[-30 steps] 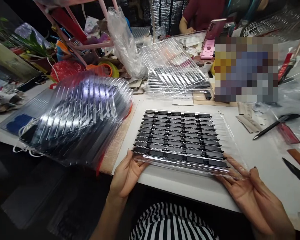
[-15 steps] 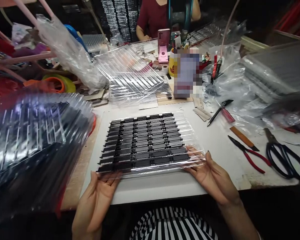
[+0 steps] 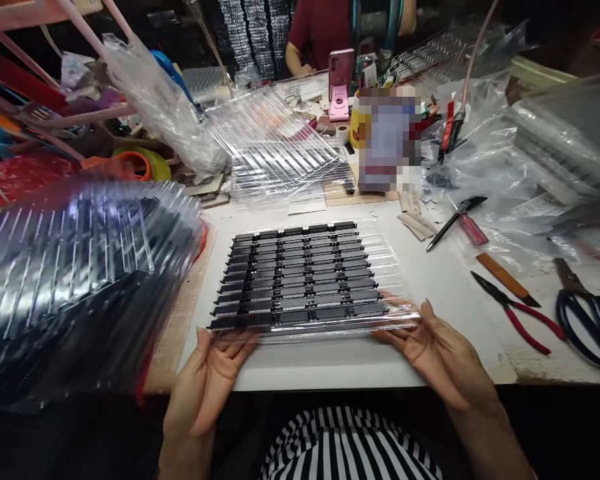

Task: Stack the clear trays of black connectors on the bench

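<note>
View swung right since second ago; tray (image 3: 384,257) held lengthwise left-right.

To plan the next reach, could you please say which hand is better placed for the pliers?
Probably the right hand: both hold the clear tray, but the left hand is farther from the pliers.

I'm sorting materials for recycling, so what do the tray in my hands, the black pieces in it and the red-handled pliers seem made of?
The tray: likely glossy plastic, being see-through with glinting ridges.
The black pieces: probably plastic, evenly black and dull; their fine pale teeth could be metal, too small to tell.
The pliers: slim dark head, probably metal; evenly red grips, perhaps plastic or rubber.
</note>
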`<state>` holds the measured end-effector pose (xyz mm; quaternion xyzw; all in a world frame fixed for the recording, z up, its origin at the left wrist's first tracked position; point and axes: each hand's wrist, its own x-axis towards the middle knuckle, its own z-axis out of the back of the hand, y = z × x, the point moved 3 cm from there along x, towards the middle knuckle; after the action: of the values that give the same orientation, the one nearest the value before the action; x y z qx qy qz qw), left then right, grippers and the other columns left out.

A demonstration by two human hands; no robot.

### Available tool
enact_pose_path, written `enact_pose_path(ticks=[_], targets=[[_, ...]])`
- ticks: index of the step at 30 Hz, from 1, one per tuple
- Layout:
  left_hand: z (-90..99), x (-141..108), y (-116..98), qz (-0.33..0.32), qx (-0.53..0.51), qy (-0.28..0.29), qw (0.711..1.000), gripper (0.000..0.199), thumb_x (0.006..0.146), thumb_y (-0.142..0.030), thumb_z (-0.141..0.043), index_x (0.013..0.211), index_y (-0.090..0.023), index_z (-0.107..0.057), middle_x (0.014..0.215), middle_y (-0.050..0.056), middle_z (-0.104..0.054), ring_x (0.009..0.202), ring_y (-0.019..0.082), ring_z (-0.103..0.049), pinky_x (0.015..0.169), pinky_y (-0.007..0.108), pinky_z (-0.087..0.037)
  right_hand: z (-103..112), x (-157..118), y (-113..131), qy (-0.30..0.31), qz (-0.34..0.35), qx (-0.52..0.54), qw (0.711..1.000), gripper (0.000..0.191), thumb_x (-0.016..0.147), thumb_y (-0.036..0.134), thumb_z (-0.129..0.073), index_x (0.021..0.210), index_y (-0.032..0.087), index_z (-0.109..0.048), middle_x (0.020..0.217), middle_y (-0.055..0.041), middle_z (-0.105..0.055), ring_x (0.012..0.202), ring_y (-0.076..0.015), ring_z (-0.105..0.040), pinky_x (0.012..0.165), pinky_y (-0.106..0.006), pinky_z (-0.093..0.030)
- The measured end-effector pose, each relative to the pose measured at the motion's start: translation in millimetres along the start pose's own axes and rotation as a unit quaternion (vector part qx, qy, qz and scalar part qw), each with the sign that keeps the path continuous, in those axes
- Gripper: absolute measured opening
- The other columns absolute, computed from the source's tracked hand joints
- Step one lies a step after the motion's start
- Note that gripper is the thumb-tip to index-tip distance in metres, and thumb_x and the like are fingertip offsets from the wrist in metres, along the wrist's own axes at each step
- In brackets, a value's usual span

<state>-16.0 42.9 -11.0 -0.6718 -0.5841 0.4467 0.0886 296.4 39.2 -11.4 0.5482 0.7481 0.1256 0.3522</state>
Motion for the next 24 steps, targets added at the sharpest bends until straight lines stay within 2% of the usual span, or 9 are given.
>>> enact_pose_path(ticks=[3,9,12,16,24], targets=[[-0.3,0.2,-0.3,-0.016,-0.016,0.018,1.000,0.040,0.096,-0.020,-0.028,0.112,-0.017,-0.065,0.111,0.015,-0.068,0.106,0.028,-0.063,0.091,0.049,-0.051,0.5,1.1,-1.3,0.002,0.017,-0.015,1.000,0.038,0.098,0.039,-0.041,0.119,0.014,-0.061,0.124,-0.0129,-0.059,0.111,-0.0250,-0.056,0.098,-0.041,-0.044],[-0.4,0.1,-0.2,-0.006,-0.046,0.018,0.999,0.043,0.096,-0.016,-0.026,0.126,-0.024,-0.057,0.114,0.012,-0.067,0.104,0.027,-0.064,0.089,0.048,-0.052,-0.3,2.2,-2.2,0.009,0.018,-0.022,1.000,0.036,0.096,0.042,-0.044,0.119,0.020,-0.061,0.131,-0.0096,-0.054,0.117,-0.0261,-0.050,0.100,-0.044,-0.043],[-1.0,-0.5,-0.1,-0.005,-0.044,0.020,0.999,0.043,0.096,-0.016,-0.027,0.127,-0.023,-0.056,0.114,0.013,-0.067,0.104,0.027,-0.064,0.090,0.048,-0.051,-2.5,3.4,-1.7,0.021,0.014,0.002,1.000,0.036,0.098,0.041,-0.039,0.122,0.023,-0.059,0.138,-0.0068,-0.047,0.124,-0.0256,-0.044,0.099,-0.045,-0.043],[-2.0,-0.6,0.8,-0.005,-0.045,0.010,0.999,0.043,0.096,-0.016,-0.026,0.125,-0.022,-0.057,0.114,0.014,-0.067,0.105,0.027,-0.063,0.089,0.047,-0.052,-2.4,5.5,-2.0,0.027,0.007,0.014,1.000,0.036,0.099,0.041,-0.038,0.126,0.026,-0.056,0.138,-0.0055,-0.047,0.125,-0.0247,-0.042,0.103,-0.047,-0.040],[-5.5,-0.5,1.0,-0.015,-0.039,0.002,0.999,0.040,0.096,-0.016,-0.028,0.119,-0.019,-0.060,0.111,0.014,-0.068,0.100,0.026,-0.066,0.087,0.046,-0.053,-1.4,4.5,-1.4,0.009,0.002,0.029,1.000,0.036,0.100,0.037,-0.034,0.125,0.025,-0.057,0.140,-0.0053,-0.045,0.126,-0.0228,-0.042,0.098,-0.040,-0.045]])
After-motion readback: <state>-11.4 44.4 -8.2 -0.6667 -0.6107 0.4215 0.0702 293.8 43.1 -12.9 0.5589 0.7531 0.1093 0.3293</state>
